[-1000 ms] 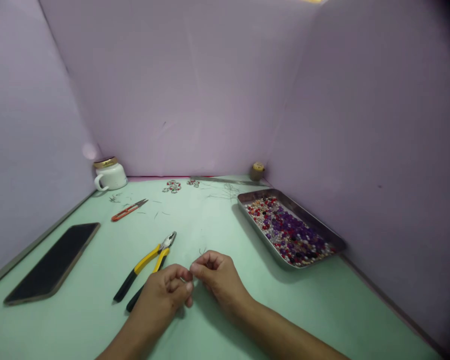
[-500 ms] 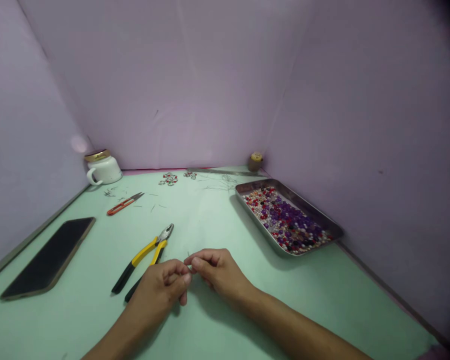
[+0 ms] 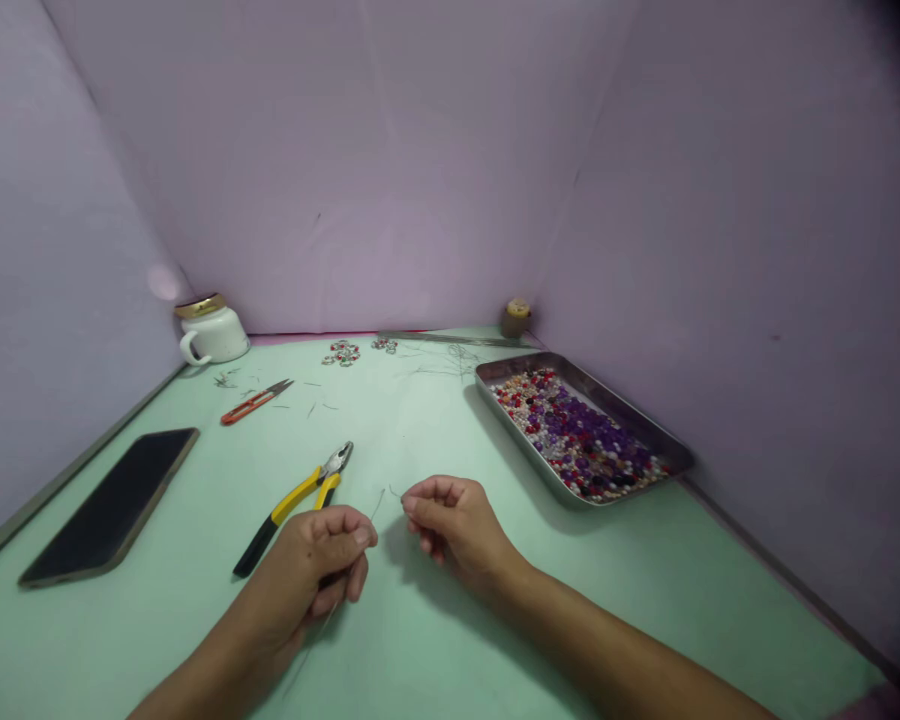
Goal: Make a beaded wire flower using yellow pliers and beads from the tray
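Note:
Between thumb and fingers, my left hand point(image 3: 334, 560) pinches a thin wire point(image 3: 378, 506). One end of it sticks up past the fingertips, and a long thin length trails below the hand toward the front. A short piece of thin wire point(image 3: 394, 491) pokes out of the pinched fingertips of my right hand point(image 3: 454, 520), a small gap to the right. Whether the two wires are one piece I cannot tell. Yellow and black pliers point(image 3: 296, 497) lie on the table just behind my left hand, which partly covers one handle.
On the right stands a metal tray point(image 3: 521, 445) of mixed beads. A phone point(image 3: 112, 505), orange thread snips point(image 3: 255, 402) and a white lidded mug point(image 3: 217, 335) are on the left. Beaded pieces point(image 3: 343, 352), loose wires point(image 3: 450, 358) and a small yellow-topped container point(image 3: 516, 318) sit at the back.
My hands have moved apart from where their fingertips met. A wire end now shows at each hand's fingertips, and a trailing length is visible below the left hand.

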The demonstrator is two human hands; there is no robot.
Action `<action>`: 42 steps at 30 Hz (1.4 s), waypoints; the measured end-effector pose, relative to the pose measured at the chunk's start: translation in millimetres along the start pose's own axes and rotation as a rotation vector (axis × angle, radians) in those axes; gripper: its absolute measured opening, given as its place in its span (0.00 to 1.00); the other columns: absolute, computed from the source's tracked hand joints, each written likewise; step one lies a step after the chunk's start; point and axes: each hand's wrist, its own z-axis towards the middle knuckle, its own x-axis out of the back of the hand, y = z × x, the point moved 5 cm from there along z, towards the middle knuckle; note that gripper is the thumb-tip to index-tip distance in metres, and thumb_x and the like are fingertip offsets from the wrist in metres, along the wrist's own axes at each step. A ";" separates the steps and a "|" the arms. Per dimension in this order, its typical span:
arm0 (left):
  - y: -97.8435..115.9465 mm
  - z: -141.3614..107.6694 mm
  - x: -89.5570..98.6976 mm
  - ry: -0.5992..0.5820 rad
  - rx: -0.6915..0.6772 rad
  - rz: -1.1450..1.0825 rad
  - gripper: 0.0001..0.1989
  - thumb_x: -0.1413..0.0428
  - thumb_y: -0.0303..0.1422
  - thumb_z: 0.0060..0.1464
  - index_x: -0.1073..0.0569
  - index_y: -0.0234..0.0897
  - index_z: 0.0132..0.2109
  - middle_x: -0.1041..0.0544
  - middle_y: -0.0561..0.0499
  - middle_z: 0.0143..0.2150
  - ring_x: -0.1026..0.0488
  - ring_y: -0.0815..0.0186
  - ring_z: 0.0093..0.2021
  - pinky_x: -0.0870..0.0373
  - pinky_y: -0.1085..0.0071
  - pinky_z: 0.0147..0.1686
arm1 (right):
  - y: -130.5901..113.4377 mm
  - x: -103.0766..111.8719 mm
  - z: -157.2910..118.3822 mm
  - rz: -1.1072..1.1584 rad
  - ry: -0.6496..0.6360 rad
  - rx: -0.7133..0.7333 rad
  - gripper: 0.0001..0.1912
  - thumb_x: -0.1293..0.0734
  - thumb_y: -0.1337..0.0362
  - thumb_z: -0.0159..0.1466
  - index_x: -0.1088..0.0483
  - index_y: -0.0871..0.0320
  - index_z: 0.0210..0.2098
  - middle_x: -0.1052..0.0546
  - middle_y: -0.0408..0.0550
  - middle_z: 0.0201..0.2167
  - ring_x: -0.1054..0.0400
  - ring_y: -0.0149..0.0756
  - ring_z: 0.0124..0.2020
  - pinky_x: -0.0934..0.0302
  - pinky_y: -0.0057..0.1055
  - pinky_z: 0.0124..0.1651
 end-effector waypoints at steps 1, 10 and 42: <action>1.5 -0.2 0.4 0.022 -0.008 0.012 0.07 0.49 0.32 0.49 0.35 0.33 0.28 0.34 0.58 0.12 0.56 0.82 0.10 0.65 0.81 0.12 | -1.0 0.6 -0.5 0.008 0.012 0.005 0.12 0.31 0.61 0.45 0.34 0.63 0.25 0.32 0.39 0.14 0.43 0.21 0.10 0.55 0.19 0.10; 8.0 0.8 0.0 0.140 -0.064 0.214 0.10 0.48 0.37 0.46 0.34 0.33 0.26 0.31 0.56 0.13 0.51 0.81 0.09 0.59 0.81 0.11 | -3.3 -7.1 -8.6 -0.018 -0.060 0.002 0.12 0.31 0.60 0.47 0.35 0.62 0.24 0.33 0.38 0.12 0.44 0.22 0.09 0.54 0.17 0.09; 20.3 -7.6 -1.6 0.128 -0.198 0.561 0.09 0.50 0.36 0.48 0.32 0.36 0.25 0.33 0.57 0.14 0.46 0.74 0.15 0.50 0.77 0.17 | -10.5 -3.3 -8.4 -0.145 0.070 0.175 0.06 0.37 0.63 0.52 0.37 0.60 0.25 0.36 0.37 0.13 0.44 0.23 0.10 0.50 0.20 0.11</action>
